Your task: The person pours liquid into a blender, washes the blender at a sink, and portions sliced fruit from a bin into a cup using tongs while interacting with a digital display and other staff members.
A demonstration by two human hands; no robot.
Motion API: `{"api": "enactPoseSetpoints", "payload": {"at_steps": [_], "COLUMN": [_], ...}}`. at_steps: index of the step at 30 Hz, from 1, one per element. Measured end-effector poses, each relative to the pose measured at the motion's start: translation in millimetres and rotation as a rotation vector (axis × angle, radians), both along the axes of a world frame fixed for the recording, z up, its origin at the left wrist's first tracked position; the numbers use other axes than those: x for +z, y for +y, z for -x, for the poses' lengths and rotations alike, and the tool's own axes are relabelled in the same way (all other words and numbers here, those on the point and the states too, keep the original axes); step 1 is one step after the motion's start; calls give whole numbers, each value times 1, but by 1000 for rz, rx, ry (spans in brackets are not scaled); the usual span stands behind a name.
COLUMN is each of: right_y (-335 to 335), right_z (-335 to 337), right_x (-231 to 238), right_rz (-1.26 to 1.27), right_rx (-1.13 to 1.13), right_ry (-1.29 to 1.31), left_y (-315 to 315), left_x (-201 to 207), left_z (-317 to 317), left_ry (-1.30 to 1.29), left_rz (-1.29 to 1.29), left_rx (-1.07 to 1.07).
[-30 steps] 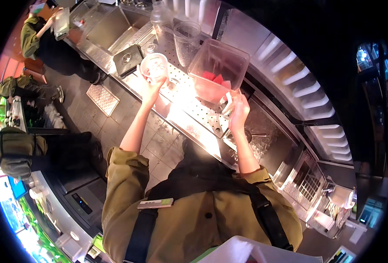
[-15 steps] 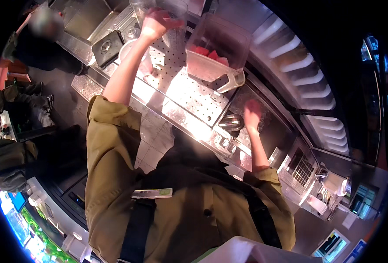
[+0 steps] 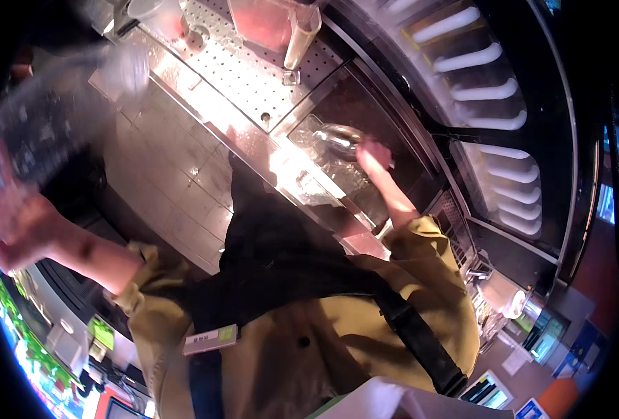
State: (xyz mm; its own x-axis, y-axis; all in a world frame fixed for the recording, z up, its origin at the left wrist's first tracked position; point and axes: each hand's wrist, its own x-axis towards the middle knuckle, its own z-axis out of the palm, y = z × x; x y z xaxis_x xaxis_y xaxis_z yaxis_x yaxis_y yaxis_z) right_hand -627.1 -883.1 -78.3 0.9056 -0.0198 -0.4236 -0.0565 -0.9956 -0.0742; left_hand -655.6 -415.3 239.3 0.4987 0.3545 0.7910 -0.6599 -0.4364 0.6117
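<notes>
My left hand [image 3: 23,227] is out at the far left, closed around the base of a clear plastic cup [image 3: 65,112]. The cup is blurred and reaches up toward the counter's edge. My right hand [image 3: 374,159] is down inside a sunken ice bin [image 3: 421,174], gripping the handle of a shiny metal scoop [image 3: 336,137] that lies on the ice. A clear square container of red liquid [image 3: 267,21] stands on the perforated steel drain counter [image 3: 246,77] above the bin.
A tiled floor [image 3: 163,174] lies below the counter's front edge. White ribbed fittings [image 3: 491,91] run along the dark back wall at right. A small white cup [image 3: 145,8] sits at the counter's top left. Shelving and screens crowd the lower right.
My left hand swung the cup from above the counter down and out to the far left. My right hand dropped into the ice bin and took hold of the scoop.
</notes>
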Motion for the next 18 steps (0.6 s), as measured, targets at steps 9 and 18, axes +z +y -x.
{"api": "enactPoseSetpoints", "payload": {"at_steps": [9,18], "right_y": [-89,-50], "right_z": [-26,-52], "right_x": [-151,-233], "right_rz": [352,-580], "right_rx": [-455,-135], "right_ry": [12,-56], "left_y": [-52,-105], "left_x": [-217,-188], "left_z": [157,138], "left_ry": [852,1037], "left_rz": [1231,190], "left_rx": [-62,-9]}}
